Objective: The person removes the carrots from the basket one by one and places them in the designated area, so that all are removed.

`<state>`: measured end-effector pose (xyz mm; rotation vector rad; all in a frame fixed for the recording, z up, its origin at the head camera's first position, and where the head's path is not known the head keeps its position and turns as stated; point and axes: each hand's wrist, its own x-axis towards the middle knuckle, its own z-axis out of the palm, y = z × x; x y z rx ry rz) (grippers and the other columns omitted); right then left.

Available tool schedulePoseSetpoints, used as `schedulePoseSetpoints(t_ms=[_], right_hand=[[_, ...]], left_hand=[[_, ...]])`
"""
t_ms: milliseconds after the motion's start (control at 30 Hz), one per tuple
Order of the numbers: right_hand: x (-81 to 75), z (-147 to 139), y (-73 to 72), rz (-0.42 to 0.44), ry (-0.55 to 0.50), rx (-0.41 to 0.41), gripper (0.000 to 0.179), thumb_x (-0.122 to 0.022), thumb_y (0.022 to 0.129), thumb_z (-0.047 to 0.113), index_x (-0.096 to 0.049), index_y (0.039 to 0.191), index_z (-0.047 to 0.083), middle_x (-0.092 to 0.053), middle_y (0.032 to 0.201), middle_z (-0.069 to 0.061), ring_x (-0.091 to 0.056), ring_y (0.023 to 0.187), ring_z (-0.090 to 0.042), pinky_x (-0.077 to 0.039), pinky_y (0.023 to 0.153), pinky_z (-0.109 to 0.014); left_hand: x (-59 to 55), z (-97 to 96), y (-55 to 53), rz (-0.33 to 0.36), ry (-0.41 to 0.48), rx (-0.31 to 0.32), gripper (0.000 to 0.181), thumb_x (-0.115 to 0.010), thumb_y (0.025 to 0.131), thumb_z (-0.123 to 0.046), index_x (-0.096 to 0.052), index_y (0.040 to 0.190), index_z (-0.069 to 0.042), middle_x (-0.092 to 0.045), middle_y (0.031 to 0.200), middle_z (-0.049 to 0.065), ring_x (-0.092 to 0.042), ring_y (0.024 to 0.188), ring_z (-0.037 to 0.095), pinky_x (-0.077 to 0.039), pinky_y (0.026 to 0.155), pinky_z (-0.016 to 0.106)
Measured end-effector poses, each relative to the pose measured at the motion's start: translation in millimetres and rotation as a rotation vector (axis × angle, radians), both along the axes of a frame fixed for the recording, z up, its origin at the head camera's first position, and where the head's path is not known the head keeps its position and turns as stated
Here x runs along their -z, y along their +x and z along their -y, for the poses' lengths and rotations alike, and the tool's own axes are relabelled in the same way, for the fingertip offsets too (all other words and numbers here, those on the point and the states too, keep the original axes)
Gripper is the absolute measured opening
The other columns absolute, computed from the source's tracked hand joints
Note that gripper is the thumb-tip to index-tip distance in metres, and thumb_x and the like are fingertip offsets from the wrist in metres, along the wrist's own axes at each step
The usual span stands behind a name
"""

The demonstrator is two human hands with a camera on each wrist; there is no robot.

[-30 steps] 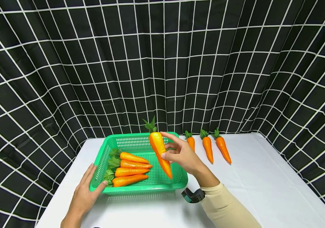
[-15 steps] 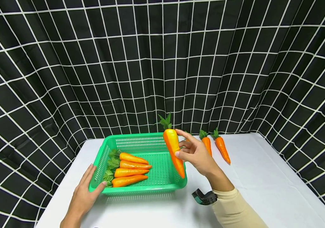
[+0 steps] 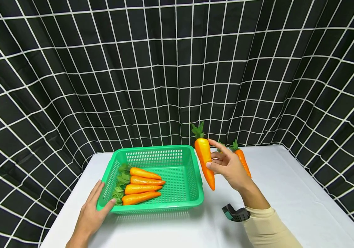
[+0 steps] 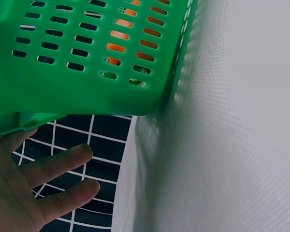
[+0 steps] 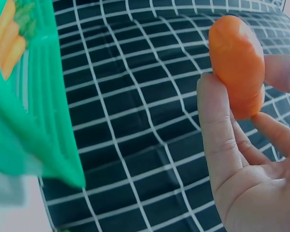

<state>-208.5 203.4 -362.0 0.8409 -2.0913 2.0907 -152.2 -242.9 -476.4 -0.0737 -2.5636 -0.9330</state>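
Note:
Thumb and fingers of my right hand (image 3: 231, 168) pinch an orange carrot (image 3: 204, 155) with green leaves on top, its tip pointing down, just right of the green basket (image 3: 164, 206). In the right wrist view the carrot (image 5: 234, 63) sits between the thumb and fingertips. My left hand (image 3: 91, 213) rests at the basket's front left corner, thumb over the rim. The left wrist view shows its fingers (image 4: 67, 162) straight and spread below the rim. Inside the basket, several carrots (image 3: 142, 188) lie in a row, leaves to the left.
Behind the right hand, a carrot (image 3: 243, 162) lies on the white table (image 3: 288, 193); leaves (image 3: 221, 146) of another show beside it, its body hidden. A black curtain (image 3: 164, 69) with white grid lines surrounds the back and sides. A dark wrist strap (image 3: 237, 213) is at the right wrist.
My right hand has carried the carrot rightward from over the basket to beyond its right side, covering more of the carrots on the table. The left hand and basket have stayed put.

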Motion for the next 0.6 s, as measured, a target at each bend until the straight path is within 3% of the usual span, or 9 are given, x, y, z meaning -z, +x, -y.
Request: schedulePoseSetpoints(t_ms=[267,600], right_hand=[[1.3,-29,-5.3,0.002,0.058,0.116,0.067,-0.065,0.089,-0.004,-0.037,0.148,0.008,-0.062,0.105,-0.021,-0.066,0.084,-0.027,-0.056,0.062,-0.031],[10.0,-54,-8.9,0.068,0.045,0.169,0.067,-0.065,0.089,-0.003,-0.037,0.149,0.009,-0.062,0.105,-0.02,-0.066,0.086,-0.028,-0.058,0.068,-0.039]], left_hand=[[-0.1,-0.7,-0.1,-0.007,-0.001,-0.003,0.076,-0.071,0.087,-0.038,-0.038,0.149,-0.009,-0.029,0.155,0.004,-0.036,0.131,0.044,-0.033,0.097,0.063],[1.2,-0.1,-0.4,0.0,0.005,-0.006,0.076,-0.071,0.087,-0.038,-0.038,0.149,-0.01,-0.029,0.155,0.004,-0.035,0.132,0.044,-0.032,0.098,0.063]])
